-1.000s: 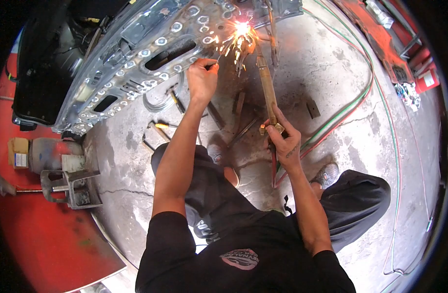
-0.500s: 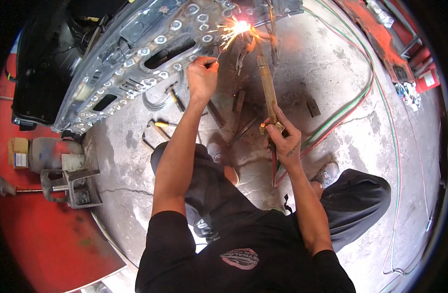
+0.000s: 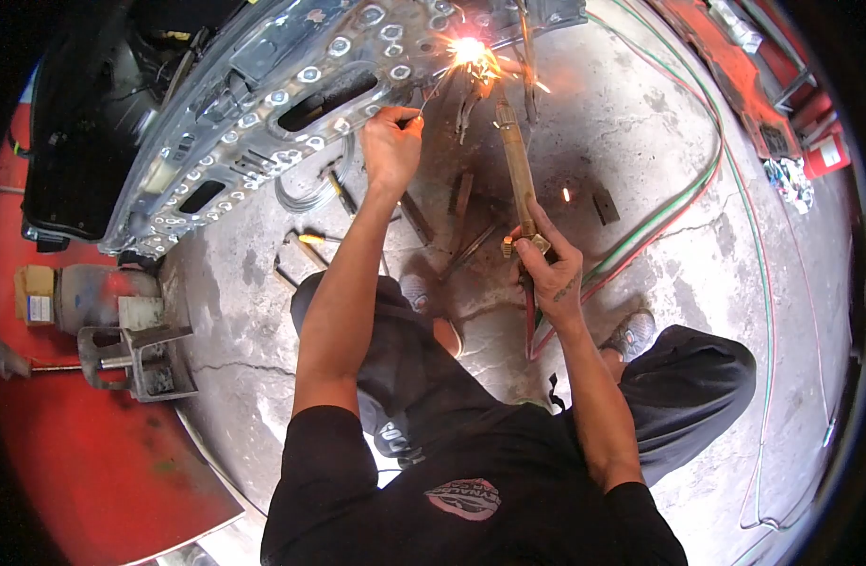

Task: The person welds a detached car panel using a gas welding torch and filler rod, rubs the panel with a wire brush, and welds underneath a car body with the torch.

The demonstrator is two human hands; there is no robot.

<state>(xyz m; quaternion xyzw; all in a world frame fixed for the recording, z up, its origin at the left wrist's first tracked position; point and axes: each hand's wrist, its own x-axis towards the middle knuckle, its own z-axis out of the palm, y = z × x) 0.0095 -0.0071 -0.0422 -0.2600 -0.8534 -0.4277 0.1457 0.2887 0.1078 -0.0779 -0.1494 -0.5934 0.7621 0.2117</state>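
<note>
Left hand: the hand [image 3: 391, 156], upper centre of the frame, fingers pinched narrow on a thin rod [image 3: 432, 96].
Right hand: the hand [image 3: 550, 268], just right of centre, fingers closed round a brass-coloured torch [image 3: 518, 174].
Sparks: bright burst [image 3: 472, 54] at top centre, beyond the torch's tip.
Metal panel: upper left to top centre, the panel [image 3: 284, 58] dotted with round marks.

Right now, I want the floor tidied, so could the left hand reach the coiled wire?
Probably yes: the coiled wire lies close by on the floor, though the left hand holds a thin rod.
</note>
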